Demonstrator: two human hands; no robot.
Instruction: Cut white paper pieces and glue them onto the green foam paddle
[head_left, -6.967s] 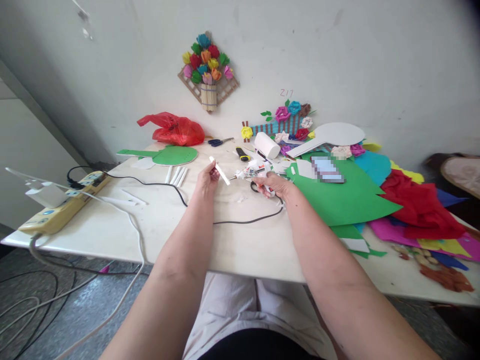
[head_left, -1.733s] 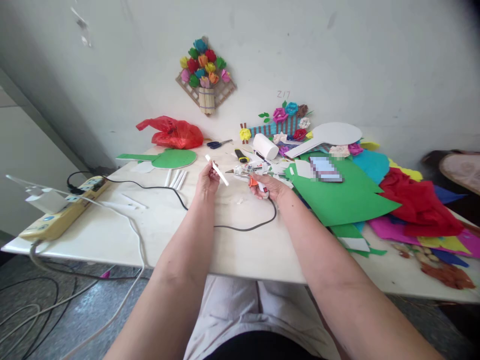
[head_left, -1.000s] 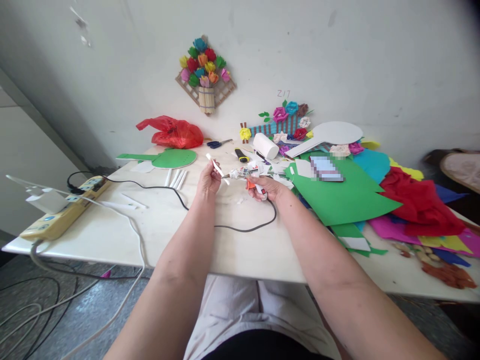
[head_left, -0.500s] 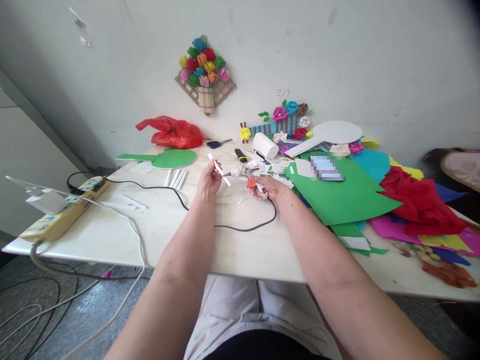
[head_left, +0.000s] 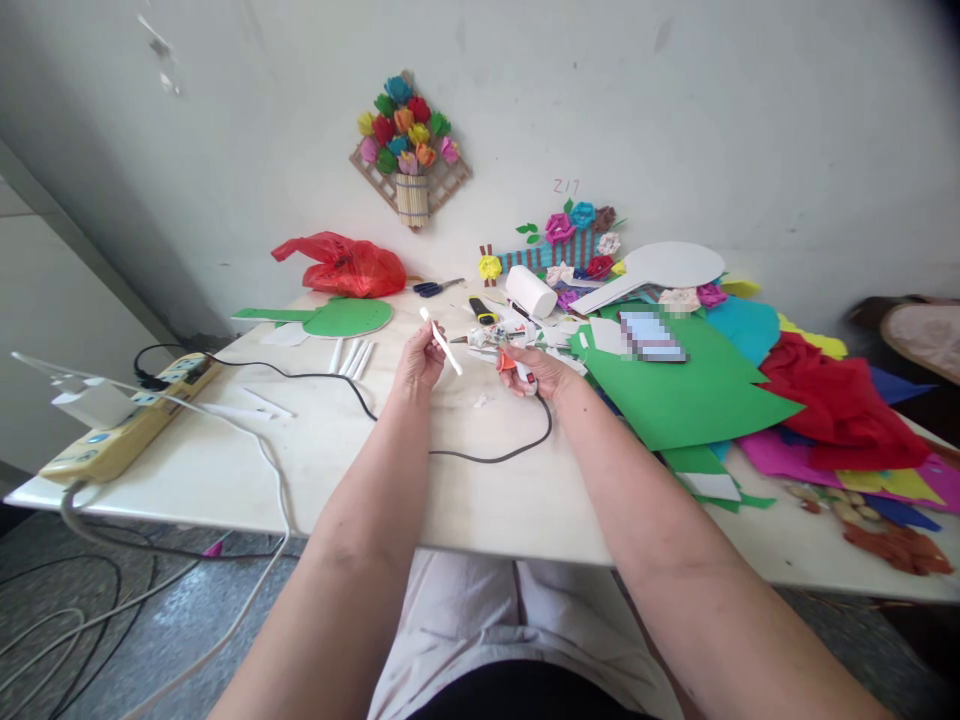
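Note:
My left hand [head_left: 421, 357] is closed around a thin white paper tube [head_left: 444, 342], which slants down to the right. In my right hand [head_left: 534, 372] is a hot glue gun [head_left: 507, 362] with an orange trigger part; its nozzle points left toward the tube, with a small gap between them. A black cord [head_left: 495, 459] runs from the gun's handle across the table. Several similar white tubes [head_left: 352, 358] lie on the tabletop left of my left hand. Just behind the gun are white paper scraps and a yellow-and-black utility knife [head_left: 482, 311].
A power strip [head_left: 127, 420] with plugs and cables lies at the left edge. Scissors [head_left: 438, 288] and a red plastic bag [head_left: 345, 266] are at the back. Green sheets [head_left: 675, 390], a phone [head_left: 652, 336] and red crepe paper [head_left: 847, 405] crowd the right side.
The glue gun has drawn back slightly to the right, away from the tube. The tube has turned a little in my left hand, its lower end still pointing right.

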